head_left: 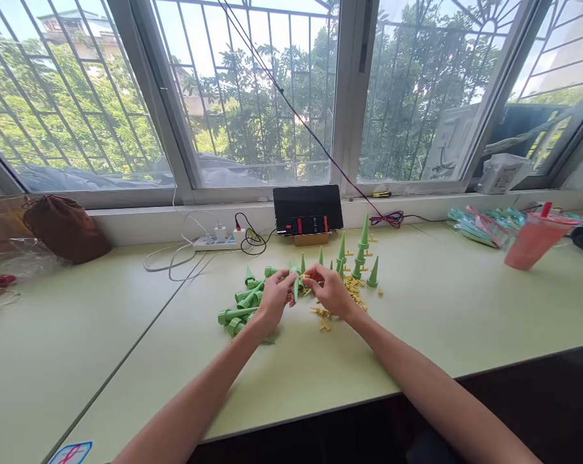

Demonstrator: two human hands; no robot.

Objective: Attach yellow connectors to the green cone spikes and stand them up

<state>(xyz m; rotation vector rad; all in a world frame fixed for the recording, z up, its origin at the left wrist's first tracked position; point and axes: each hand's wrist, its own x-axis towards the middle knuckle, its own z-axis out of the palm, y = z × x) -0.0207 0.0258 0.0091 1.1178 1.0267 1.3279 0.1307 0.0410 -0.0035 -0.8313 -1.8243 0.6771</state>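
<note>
Green spike [296, 283] between left hand [272, 299], right hand [333, 293], desk edge [320, 405] distant

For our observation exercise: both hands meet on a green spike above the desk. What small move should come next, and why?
Probably push the yellow piece in the right hand into the green spike held by the left hand: upright spikes stand beyond; a green pile lies at left.
</note>
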